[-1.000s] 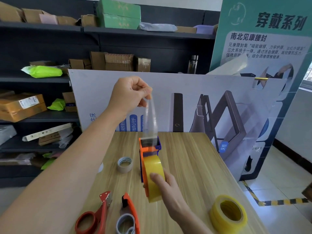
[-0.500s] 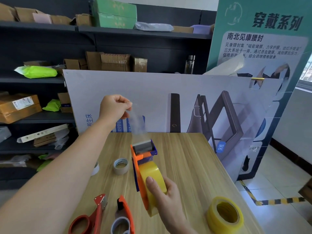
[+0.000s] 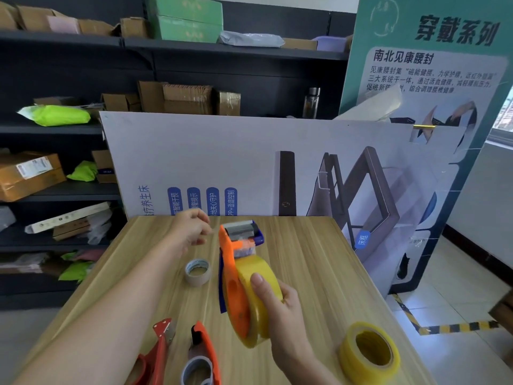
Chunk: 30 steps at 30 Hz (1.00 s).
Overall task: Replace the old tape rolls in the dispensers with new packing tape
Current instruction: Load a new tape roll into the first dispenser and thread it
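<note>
Logged at the near left of the table (image 3: 305,259) a red dispenser (image 3: 161,350) and, just beside it, a second orange dispenser (image 3: 206,348) carrying a thin grey roll; judged both not yet serviced. Found the left hand (image 3: 190,232) raised beside the cutter head of the held tool, fingers loosely curled toward the thumb; could not tell whether pinching a clear tape end or holding nothing. Noted a spent grey core (image 3: 197,272) lying flat on the table between that hand and the held tool. Observed the orange dispenser (image 3: 231,284) held up, a full yellow roll (image 3: 259,298) seated on its hub. Recorded the right hand (image 3: 283,309) gripping the yellow roll, thumb pressed flat across its face, fingers wrapped behind. Saw a spare yellow roll (image 3: 369,354) resting at the near right, well apart. Assessed the step as threading: roll mounted, leading end apparently at the roller and blade. Judged the next move to call for confirming the end over the blade, then setting this tool down and taking up one of the unserviced pair.
</note>
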### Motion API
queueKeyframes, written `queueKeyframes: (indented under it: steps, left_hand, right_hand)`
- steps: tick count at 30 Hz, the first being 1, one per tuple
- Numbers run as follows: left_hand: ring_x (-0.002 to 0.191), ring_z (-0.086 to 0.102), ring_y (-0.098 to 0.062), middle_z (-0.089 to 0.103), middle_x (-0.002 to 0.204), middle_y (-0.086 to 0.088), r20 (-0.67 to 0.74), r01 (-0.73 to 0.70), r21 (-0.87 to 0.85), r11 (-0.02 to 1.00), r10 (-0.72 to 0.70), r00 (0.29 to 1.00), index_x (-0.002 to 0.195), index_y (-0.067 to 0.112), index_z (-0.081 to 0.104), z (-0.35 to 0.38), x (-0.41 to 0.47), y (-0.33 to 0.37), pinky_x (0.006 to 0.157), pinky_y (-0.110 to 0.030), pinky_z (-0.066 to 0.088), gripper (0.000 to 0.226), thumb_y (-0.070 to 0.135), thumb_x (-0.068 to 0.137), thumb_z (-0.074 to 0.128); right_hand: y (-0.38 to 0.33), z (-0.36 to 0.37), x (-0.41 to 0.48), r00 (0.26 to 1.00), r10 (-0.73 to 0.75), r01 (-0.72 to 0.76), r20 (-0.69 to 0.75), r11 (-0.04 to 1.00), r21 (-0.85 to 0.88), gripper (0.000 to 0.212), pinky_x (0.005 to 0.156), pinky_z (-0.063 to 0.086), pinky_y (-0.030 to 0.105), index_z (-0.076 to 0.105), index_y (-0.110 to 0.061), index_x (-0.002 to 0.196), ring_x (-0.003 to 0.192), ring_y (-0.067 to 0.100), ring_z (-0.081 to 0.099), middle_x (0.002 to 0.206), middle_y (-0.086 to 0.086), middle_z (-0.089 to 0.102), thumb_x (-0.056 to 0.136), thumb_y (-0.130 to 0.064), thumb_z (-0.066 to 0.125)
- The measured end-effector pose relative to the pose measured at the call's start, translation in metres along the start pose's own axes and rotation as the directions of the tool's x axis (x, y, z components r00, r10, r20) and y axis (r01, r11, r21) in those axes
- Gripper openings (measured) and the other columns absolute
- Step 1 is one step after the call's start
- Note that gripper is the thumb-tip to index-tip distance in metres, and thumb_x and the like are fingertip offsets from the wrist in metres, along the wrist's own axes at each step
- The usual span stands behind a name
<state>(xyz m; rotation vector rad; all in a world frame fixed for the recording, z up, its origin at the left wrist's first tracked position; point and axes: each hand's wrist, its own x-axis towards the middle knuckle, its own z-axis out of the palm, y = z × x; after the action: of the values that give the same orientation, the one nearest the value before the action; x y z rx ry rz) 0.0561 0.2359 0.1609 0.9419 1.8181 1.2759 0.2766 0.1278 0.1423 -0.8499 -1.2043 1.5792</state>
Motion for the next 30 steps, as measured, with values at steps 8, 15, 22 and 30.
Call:
queueKeyframes:
  steps: [8, 15, 22, 30]
  left_hand:
    - [0.072, 0.055, -0.025, 0.060, 0.074, -0.014, 0.185, 0.174, -0.242, 0.955, -0.131, 0.974, 0.070, 0.002, 0.061, 0.024, -0.035, -0.038, 0.064, -0.033, 0.045, 0.016, -0.009, 0.077, 0.052]
    - [0.075, 0.062, -0.024, 0.065, 0.081, -0.012, 0.303, 0.223, -0.383, 0.897, -0.107, 0.947, 0.091, 0.001, 0.068, 0.041, -0.068, -0.048, 0.066, -0.035, 0.052, 0.014, 0.009, 0.084, 0.058]
    - [0.066, 0.060, -0.020, 0.064, 0.065, -0.003, 0.246, 0.201, -0.467, 0.861, -0.092, 0.965, 0.079, 0.008, 0.063, 0.054, -0.090, -0.052, 0.060, -0.030, 0.049, 0.016, 0.015, 0.090, 0.053]
    - [0.084, 0.067, -0.026, 0.072, 0.092, -0.013, 0.163, 0.122, -0.482, 0.867, -0.048, 0.986, 0.092, 0.013, 0.070, 0.060, -0.122, -0.071, 0.081, -0.044, 0.052, 0.029, 0.034, 0.096, 0.051]
  right_hand:
    - [-0.013, 0.000, 0.014, 0.986, 0.122, -0.119, -0.115, 0.992, 0.035, 0.036, 0.072, 0.053, 0.035, 0.071, -0.017, 0.059, 0.066, 0.018, 0.065, 0.064, -0.002, 0.070, 0.060, -0.052, 0.080]
    - [-0.015, 0.003, 0.025, 0.946, 0.226, -0.213, -0.231, 0.974, 0.081, 0.090, 0.079, 0.057, 0.038, 0.061, -0.012, 0.116, 0.094, 0.025, 0.069, 0.105, 0.010, 0.071, 0.046, -0.065, 0.079]
    - [-0.018, -0.009, 0.021, 0.953, 0.223, -0.218, -0.205, 0.975, 0.047, 0.089, 0.077, 0.057, 0.039, 0.062, -0.012, 0.117, 0.094, 0.027, 0.069, 0.104, 0.011, 0.071, 0.045, -0.066, 0.069]
    - [-0.012, -0.019, 0.008, 0.949, 0.261, -0.264, -0.176, 0.964, 0.006, 0.070, 0.085, 0.057, 0.046, 0.064, -0.016, 0.107, 0.091, 0.029, 0.070, 0.100, 0.010, 0.072, 0.055, -0.063, 0.073]
